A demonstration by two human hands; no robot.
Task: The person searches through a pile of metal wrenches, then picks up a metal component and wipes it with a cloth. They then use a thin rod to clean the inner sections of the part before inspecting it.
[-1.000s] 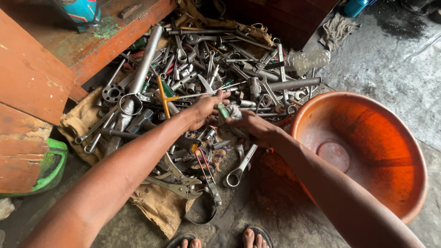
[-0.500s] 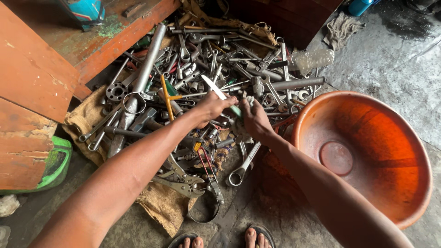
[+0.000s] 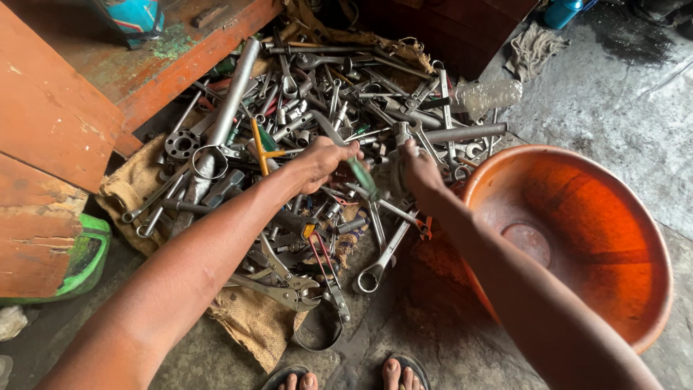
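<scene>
From the head camera, the left hand [image 3: 321, 160] grips a green-handled screwdriver [image 3: 346, 155] above the heap of wrenches and sockets [image 3: 303, 144], the right hand [image 3: 419, 167] closes on a metal piece there, and the orange basin [image 3: 577, 238] sits bare, sorting barely begun.

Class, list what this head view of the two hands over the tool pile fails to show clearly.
- Green-handled tool in left hand: motion-blurred, kind unclear.
- Right hand: palm faces away, so any hold is hidden.
- Teal container: cut off by the top edge.
- Brown burlap sack: mostly buried under tools.
</scene>
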